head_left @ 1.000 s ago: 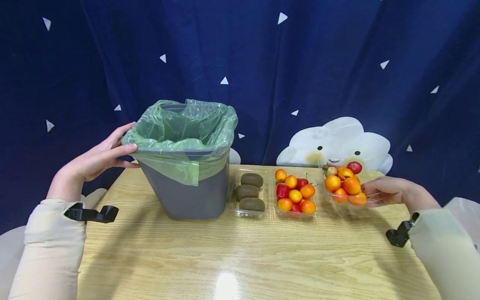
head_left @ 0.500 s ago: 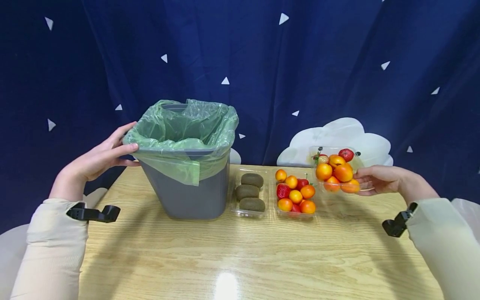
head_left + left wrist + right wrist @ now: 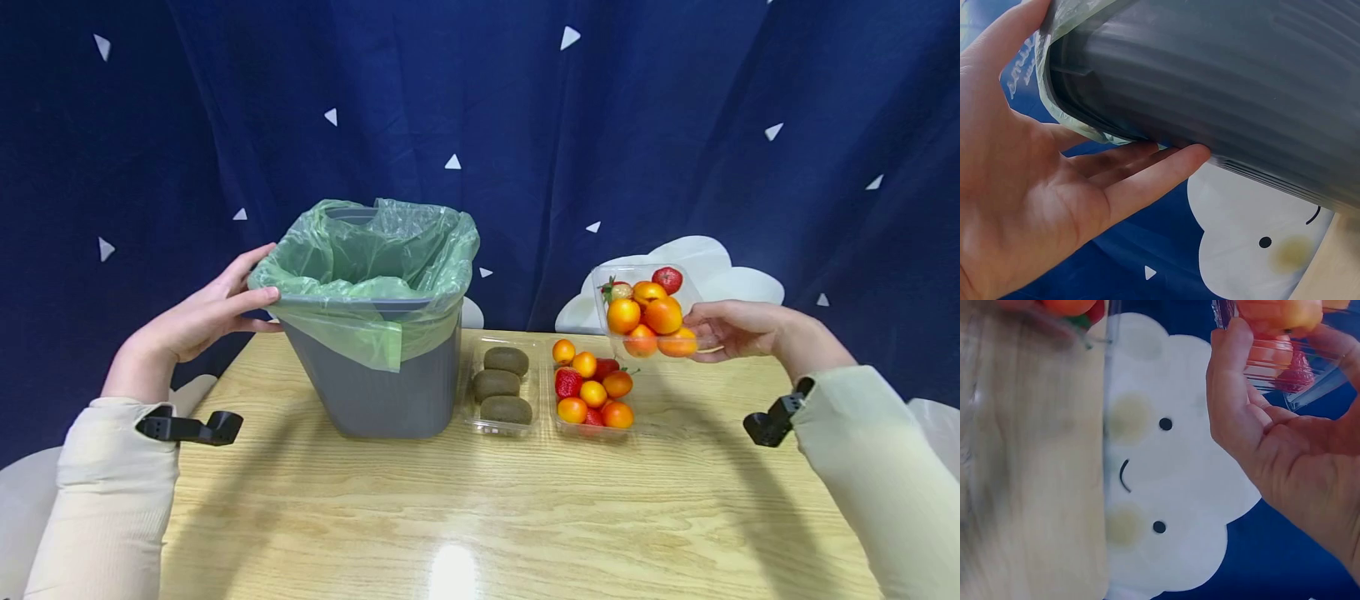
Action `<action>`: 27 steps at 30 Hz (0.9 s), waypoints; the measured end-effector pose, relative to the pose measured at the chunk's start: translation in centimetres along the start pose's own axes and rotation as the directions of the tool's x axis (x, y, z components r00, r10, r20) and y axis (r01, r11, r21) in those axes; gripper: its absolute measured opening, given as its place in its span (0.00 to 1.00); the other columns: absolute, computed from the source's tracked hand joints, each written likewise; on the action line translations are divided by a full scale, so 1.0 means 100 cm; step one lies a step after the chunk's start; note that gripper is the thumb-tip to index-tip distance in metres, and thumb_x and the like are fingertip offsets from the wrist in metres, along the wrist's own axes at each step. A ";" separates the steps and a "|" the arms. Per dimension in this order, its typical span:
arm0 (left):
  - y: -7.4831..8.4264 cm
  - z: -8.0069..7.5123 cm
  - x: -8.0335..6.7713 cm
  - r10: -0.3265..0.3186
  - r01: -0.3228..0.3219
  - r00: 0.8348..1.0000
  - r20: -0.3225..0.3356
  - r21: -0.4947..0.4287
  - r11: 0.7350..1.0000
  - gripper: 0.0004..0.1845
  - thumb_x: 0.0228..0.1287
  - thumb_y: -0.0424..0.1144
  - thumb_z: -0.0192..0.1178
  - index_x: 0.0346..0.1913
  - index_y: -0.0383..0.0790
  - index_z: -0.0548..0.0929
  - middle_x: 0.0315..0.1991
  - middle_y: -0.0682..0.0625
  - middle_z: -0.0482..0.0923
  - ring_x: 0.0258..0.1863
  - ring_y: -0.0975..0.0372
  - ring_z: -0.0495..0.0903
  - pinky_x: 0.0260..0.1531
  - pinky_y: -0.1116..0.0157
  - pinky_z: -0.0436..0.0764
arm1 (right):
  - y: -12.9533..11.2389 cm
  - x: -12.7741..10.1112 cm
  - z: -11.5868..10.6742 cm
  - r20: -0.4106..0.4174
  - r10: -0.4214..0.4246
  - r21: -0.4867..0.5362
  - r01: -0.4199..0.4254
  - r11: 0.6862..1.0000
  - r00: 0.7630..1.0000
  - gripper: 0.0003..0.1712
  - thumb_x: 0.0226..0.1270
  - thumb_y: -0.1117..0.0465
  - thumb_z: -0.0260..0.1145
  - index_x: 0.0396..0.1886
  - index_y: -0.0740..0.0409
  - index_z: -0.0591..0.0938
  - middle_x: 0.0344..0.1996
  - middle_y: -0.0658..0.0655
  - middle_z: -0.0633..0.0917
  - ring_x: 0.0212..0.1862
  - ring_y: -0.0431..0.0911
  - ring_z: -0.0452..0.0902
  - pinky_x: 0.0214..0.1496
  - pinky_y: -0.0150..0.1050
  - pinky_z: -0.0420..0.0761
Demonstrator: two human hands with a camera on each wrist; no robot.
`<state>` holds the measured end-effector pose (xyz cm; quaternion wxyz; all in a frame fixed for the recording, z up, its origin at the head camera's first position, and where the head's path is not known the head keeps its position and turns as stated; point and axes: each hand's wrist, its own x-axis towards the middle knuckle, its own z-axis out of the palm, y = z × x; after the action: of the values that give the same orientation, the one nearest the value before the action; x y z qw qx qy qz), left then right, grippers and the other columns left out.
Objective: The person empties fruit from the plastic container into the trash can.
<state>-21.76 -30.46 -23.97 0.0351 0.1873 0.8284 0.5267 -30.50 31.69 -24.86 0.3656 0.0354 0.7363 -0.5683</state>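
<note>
A grey bin (image 3: 367,387) lined with a green plastic bag (image 3: 337,329) stands on the table. My left hand (image 3: 197,317) rests against its left rim, its fingers spread; in the left wrist view the fingers (image 3: 1166,172) lie straight along the bin wall. My right hand (image 3: 750,327) grips the right side of a clear plastic box (image 3: 637,273), raised above the table at the back right. Inside it are small orange fruits (image 3: 663,317) and strawberries (image 3: 667,280). In the right wrist view the thumb and fingers are around the box, which is cut off at the top.
Right of the bin stands a clear box (image 3: 535,392) with three kiwis (image 3: 506,408). Beside that, another clear box (image 3: 564,429) holds strawberries and orange fruits. The wooden table (image 3: 337,500) extends in front of them. A dark blue curtain (image 3: 510,100) hangs behind.
My right hand has lifted the fruit box and carried it leftward, above and behind the other fruit box. My left hand has stayed at the bin's rim.
</note>
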 end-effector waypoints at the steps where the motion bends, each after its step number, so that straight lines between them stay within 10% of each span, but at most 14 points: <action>1: 0.000 0.000 0.000 -0.003 0.003 1.000 -0.001 0.001 1.000 0.34 0.71 0.38 0.42 0.71 0.52 0.36 0.63 0.43 0.51 0.48 0.72 0.70 0.41 0.64 0.80 | -0.004 0.000 0.002 -0.005 -0.006 -0.013 0.006 1.000 1.000 0.13 0.67 0.57 0.48 0.31 0.52 0.79 0.34 0.51 0.85 0.39 0.43 0.80 0.49 0.39 0.79; 27: 0.003 0.002 -0.002 -0.011 0.011 1.000 -0.004 0.028 1.000 0.34 0.70 0.39 0.43 0.71 0.53 0.36 0.64 0.41 0.49 0.49 0.72 0.69 0.42 0.64 0.79 | -0.090 -0.004 0.057 -0.020 -0.125 -0.064 0.123 0.990 0.992 0.13 0.69 0.51 0.50 0.40 0.55 0.73 0.36 0.53 0.82 0.37 0.46 0.80 0.47 0.39 0.80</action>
<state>-21.43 -30.24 -23.84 0.0336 0.1822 0.8368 0.5152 -31.60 23.72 -17.80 0.3215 -0.0150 0.7589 -0.5662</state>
